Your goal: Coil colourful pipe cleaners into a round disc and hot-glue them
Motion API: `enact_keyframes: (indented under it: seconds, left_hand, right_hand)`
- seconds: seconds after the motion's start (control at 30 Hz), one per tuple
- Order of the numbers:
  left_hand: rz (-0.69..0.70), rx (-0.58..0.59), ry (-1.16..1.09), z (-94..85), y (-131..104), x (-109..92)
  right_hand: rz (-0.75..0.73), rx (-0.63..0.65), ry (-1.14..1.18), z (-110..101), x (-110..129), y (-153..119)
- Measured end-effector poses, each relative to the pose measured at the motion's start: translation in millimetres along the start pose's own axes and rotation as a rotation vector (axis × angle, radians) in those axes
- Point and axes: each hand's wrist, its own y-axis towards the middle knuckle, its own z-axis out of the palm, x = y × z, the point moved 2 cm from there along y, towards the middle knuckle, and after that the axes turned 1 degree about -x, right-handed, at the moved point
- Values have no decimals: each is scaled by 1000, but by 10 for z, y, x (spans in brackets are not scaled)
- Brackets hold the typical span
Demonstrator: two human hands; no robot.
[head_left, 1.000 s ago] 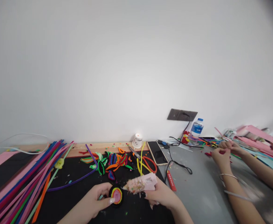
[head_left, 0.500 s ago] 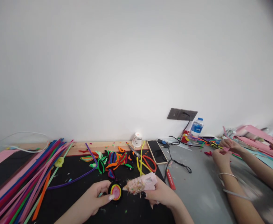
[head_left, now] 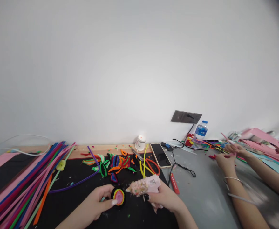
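Observation:
My left hand (head_left: 98, 200) pinches a round coiled disc (head_left: 119, 197) between thumb and fingers. The disc looks like wound pipe cleaners, black outside, then yellow and orange, with a pink middle facing me. In my right hand (head_left: 164, 197) is a pale pink hot glue gun (head_left: 141, 187), its front crusted with fuzz and coloured bits. The nozzle points left, just short of the disc's right edge. Beyond both hands, striped petal-like pipe cleaner pieces (head_left: 120, 163) in green, orange, blue and red lie on the black mat (head_left: 82, 203).
Long pipe cleaners (head_left: 34, 181) lie in a bundle at left. Past the mat stand a paper cup (head_left: 140, 143) and a phone (head_left: 160, 155), with yellow and red loops (head_left: 151, 167) nearby. A black cable (head_left: 183, 170), red box (head_left: 174, 183) and water bottle (head_left: 200, 131) are right, near a co-worker's hands (head_left: 227, 156).
The glue gun's nozzle has shifted slightly up and right, away from the disc's edge. My left hand and the disc stay almost still. The co-worker's hands have moved a little.

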Motion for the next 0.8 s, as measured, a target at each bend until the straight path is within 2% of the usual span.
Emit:
enact_keyframes:
  seconds: [0.23, 0.53, 0.8]
  left_hand:
    - [-9, 7, 2, 5, -26, -33]
    - [-5, 16, -1, 27, -46, -111]
    - [-1, -31, -22, 5, -18, -28]
  right_hand:
    - [-14, -2, 2, 30, 45, 12]
    - [53, -26, -46, 43, 125, -11]
    - [53, -38, -57, 23, 67, -7]
